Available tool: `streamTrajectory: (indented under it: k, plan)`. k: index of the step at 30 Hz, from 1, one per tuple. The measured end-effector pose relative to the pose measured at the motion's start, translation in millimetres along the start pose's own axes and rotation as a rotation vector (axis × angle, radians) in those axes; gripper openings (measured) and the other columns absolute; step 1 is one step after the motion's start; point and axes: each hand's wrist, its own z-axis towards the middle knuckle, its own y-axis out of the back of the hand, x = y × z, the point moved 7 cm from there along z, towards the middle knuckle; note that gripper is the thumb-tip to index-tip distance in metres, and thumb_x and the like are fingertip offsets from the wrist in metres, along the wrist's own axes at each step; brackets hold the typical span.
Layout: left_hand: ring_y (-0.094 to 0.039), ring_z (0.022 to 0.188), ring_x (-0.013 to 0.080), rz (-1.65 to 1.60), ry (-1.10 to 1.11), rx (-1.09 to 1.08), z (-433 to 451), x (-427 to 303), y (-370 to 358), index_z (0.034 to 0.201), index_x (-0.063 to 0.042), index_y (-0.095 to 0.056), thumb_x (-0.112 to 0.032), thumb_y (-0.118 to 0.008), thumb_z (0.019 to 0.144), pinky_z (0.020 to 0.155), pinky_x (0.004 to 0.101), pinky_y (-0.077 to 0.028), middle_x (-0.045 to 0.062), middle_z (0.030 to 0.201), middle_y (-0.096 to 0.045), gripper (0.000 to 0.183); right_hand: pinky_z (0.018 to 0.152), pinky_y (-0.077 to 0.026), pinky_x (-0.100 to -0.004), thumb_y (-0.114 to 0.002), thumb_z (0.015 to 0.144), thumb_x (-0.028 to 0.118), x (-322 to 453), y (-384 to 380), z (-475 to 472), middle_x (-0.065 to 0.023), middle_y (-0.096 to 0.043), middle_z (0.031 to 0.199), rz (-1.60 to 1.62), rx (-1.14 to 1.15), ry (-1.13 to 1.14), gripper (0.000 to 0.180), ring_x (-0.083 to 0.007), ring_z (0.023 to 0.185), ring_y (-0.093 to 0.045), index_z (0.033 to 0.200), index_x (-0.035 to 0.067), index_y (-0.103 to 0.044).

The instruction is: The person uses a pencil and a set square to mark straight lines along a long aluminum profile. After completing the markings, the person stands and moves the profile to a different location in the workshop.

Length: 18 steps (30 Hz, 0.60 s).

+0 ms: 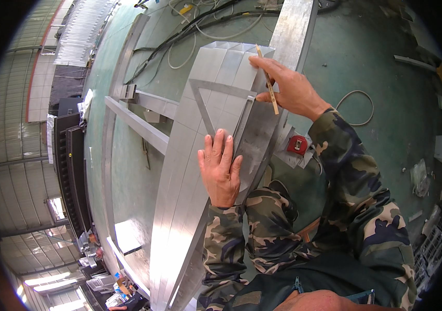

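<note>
Several silver metal profiles (178,167) lie side by side in front of me, with thin lines across them. On their upper part rests a metal triangle square (221,86), its thicker edge along the right side. My left hand (221,167) lies flat, fingers spread, over the square's lower corner. My right hand (287,85) is at the profiles' right edge, with a wooden pencil (268,81) between its fingers, point upward. The right thumb is by the square's upper right corner.
A red tape measure (298,145) sits on a metal piece right of the profiles. Metal beams (139,120) form a frame at the left. Black cables (174,37) and pale hoses cross the green floor at the top. A thin hose loop (355,108) lies at the right.
</note>
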Motion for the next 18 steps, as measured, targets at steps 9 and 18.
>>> streamTrajectory:
  k: [9, 18]
  plan:
    - [-0.044, 0.154, 0.0378, -0.069, -0.065, -0.038, 7.7, -13.6, 8.9, 0.147, -0.007, -0.064, -0.014, -0.068, 0.103, 0.123, 0.0494, -0.035, 0.007, 0.151, -0.065, 0.045, 0.089, -0.063, -0.0419, -0.091, 0.080, 0.024, -2.5, 2.9, 0.8, -0.0101, -0.061, 0.151, 0.065, 0.027, -0.047, 0.088, -0.0333, 0.107, -0.075, 0.157, 0.022, -0.049]
    - [-0.047, 0.151, 0.0418, -0.160, -0.070, -0.085, 7.2, -20.3, 13.3, 0.144, 0.000, -0.064, 0.000, -0.066, 0.100, 0.117, 0.0457, -0.045, 0.014, 0.144, -0.068, 0.044, 0.092, -0.060, -0.0395, -0.092, 0.076, 0.013, 0.8, 5.9, -1.5, -0.0090, -0.065, 0.145, 0.055, 0.011, -0.052, 0.090, -0.0291, 0.100, -0.069, 0.156, 0.020, -0.051]
